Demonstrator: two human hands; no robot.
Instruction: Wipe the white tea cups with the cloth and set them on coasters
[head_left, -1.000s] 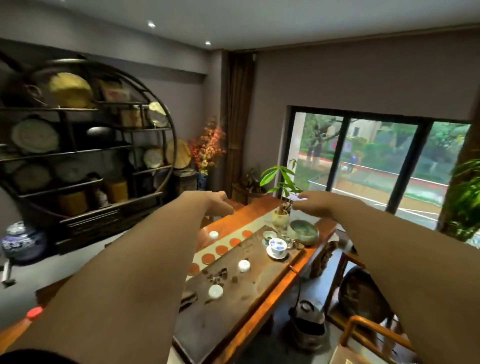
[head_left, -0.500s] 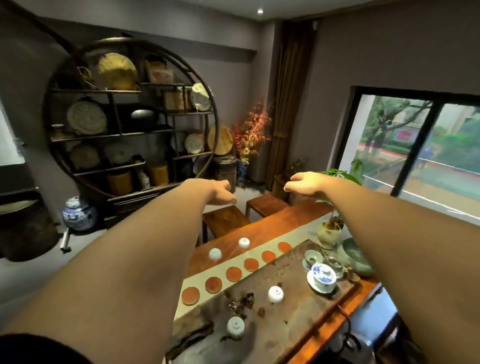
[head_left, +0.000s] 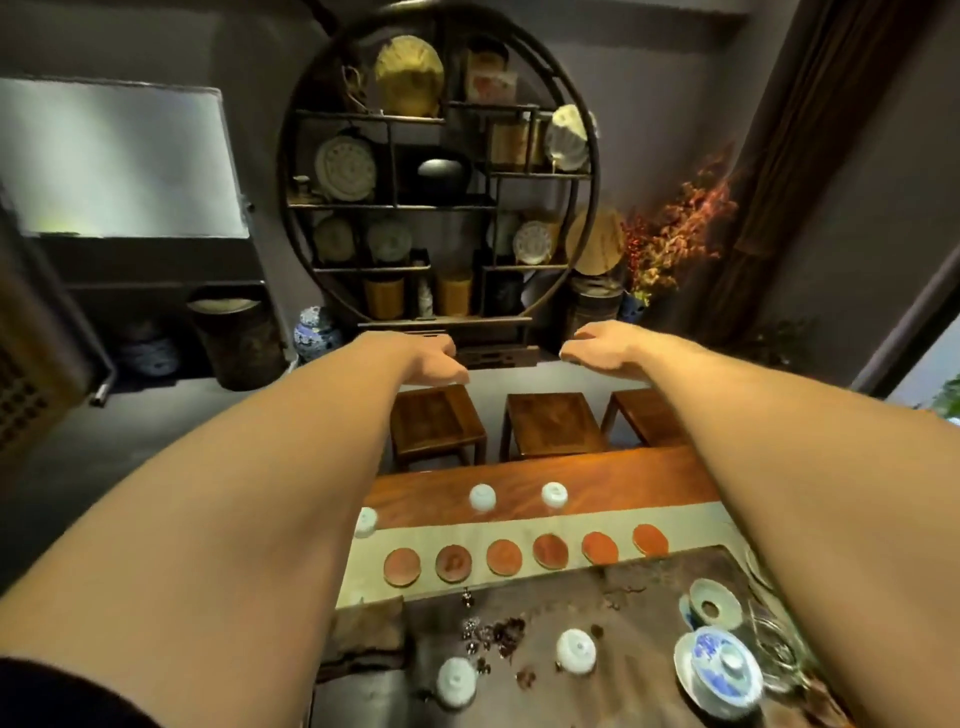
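Observation:
Both my arms stretch out forward above the tea table. My left hand (head_left: 434, 358) and my right hand (head_left: 602, 347) hang palm down in the air over the stools, fingers loosely bent, holding nothing. Several white tea cups stand upside down: one (head_left: 482, 497) and another (head_left: 554, 493) on the orange wood, one (head_left: 365, 521) at the runner's left end, two (head_left: 456, 681) (head_left: 575, 650) on the dark tea tray (head_left: 644, 587). A row of several round red-brown coasters (head_left: 504, 557) lies on the beige runner (head_left: 691, 517). No cloth is visible.
A blue-and-white lidded bowl on a saucer (head_left: 719, 670) and a pale green strainer dish (head_left: 714, 605) sit at the tray's right. Three wooden stools (head_left: 550, 421) stand beyond the table. A round display shelf (head_left: 439, 176) fills the back wall.
The view has swung left from the window to face the round shelf and tilted down over the table. Both hands stay raised and empty.

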